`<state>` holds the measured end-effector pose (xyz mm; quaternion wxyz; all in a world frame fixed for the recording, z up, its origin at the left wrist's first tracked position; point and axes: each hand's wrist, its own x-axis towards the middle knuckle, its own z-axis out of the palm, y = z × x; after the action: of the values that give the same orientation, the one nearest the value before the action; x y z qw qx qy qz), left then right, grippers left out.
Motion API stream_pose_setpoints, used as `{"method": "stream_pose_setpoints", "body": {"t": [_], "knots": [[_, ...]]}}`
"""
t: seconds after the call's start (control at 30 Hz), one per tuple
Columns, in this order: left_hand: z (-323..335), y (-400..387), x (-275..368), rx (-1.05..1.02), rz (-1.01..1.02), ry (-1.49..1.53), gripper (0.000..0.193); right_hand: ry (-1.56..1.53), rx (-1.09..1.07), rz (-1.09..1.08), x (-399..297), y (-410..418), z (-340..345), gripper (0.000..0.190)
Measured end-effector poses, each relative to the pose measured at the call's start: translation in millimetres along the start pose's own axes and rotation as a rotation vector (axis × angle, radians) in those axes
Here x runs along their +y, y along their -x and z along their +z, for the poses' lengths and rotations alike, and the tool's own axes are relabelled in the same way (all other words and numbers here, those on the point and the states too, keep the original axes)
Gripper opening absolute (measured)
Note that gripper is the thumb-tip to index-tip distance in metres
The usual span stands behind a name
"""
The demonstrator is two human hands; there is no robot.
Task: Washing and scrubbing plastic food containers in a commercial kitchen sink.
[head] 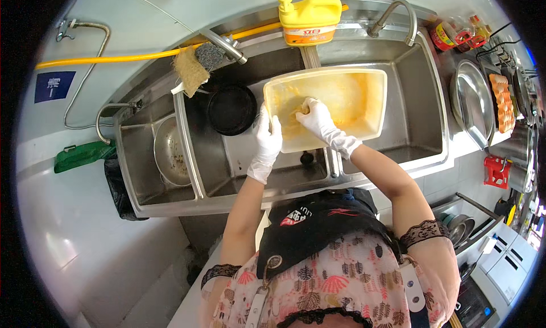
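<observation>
A pale rectangular plastic tub (362, 102) with yellowish residue inside rests over the divider between two steel sink basins. My left hand (268, 136), in a white glove, grips the tub's left wall. Inside the tub, my gloved right hand (313, 115) is closed on a small crumpled yellowish piece (303, 107), pressed near the inner surface; most of that piece is hidden by the fingers. A round black pan (231, 109) lies in the middle basin, just left of my left hand.
Behind the tub stands a yellow detergent jug (310, 21). A tan scouring pad (190, 71) and a grey scrubber (209, 56) lie by the steel faucet (224, 45). The left basin holds a round metal strainer (170, 151). Steel bowls (471, 93) stand on the right.
</observation>
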<state>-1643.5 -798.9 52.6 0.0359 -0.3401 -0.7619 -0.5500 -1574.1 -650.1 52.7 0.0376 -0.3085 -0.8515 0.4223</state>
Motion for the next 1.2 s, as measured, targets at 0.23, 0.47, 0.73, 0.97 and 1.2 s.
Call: {"method": "stream_pose_setpoints", "body": {"t": [0.23, 0.47, 0.73, 0.97, 1.2], "knots": [[-2.3, -5.2, -3.6, -0.006, -0.059, -0.015, 0.044, -0.470, 0.032, -0.004, 2.2, 6.1, -1.4, 0.037], [-1.7, 4.8, -12.1, 0.005, -0.086, 0.002, 0.043, 0.105, -0.153, -0.370, 4.8, 17.5, 12.0, 0.017], [4.4, 4.2, -13.9, 0.051, 0.041, -0.087, 0.043, 0.475, -0.195, -0.610, 23.8, -0.3, 21.4, 0.009], [10.3, 0.1, -13.0, 0.072, 0.009, -0.080, 0.042, 0.726, -0.193, -0.465, 21.0, -2.0, 23.5, 0.010], [5.2, 2.5, -12.6, 0.059, -0.027, -0.111, 0.041, 0.467, -0.216, -0.344, 16.8, -0.3, 11.1, 0.018]]}}
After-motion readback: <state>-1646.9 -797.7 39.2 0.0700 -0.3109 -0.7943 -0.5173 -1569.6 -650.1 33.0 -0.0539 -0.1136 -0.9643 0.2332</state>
